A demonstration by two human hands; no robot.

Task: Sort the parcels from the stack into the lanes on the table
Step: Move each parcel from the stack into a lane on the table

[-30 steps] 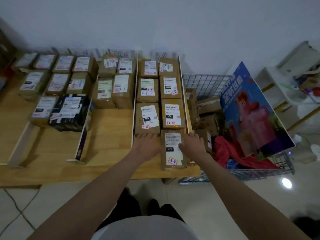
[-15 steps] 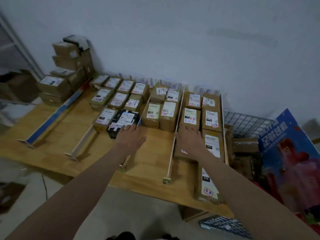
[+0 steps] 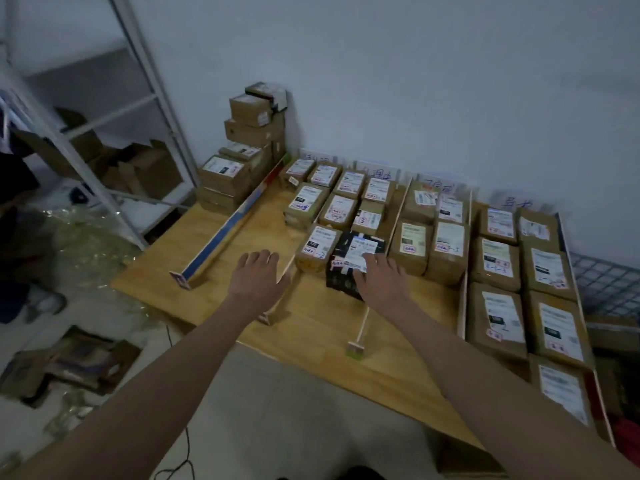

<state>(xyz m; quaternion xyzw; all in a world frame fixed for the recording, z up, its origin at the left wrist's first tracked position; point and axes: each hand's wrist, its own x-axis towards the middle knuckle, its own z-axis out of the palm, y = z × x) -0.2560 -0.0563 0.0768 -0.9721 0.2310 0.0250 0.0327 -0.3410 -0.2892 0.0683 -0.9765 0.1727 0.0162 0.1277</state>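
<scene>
Fingers (image 3: 258, 259) of the left hand (image 3: 258, 280) are straight and spread, holding nothing above the light wooden table (image 3: 221, 233). The right hand (image 3: 381, 282) is likewise flat and empty over the black labelled parcel (image 3: 353, 265). The tall stack of brown cardboard parcels (image 3: 252, 133) stands at the table's far left corner, beyond the blue-and-white lane divider (image 3: 221, 244).

We see the bench (image 3: 311, 327) set against the wall (image 3: 415, 81), its lanes running toward twelve o'clock. The stack (image 3: 249, 147) stands at eleven o'clock in the bench's far left corner, left of the long divider (image 3: 228, 237). Parcels fill the lanes from twelve to three o'clock, behind our hands. The left hand (image 3: 258, 277) hovers over a thin divider (image 3: 282, 289); the right hand (image 3: 379, 282) rests on the dark parcel (image 3: 353, 261). A shelf frame (image 3: 114, 133) stands at ten o'clock on the floor (image 3: 104, 306).
</scene>
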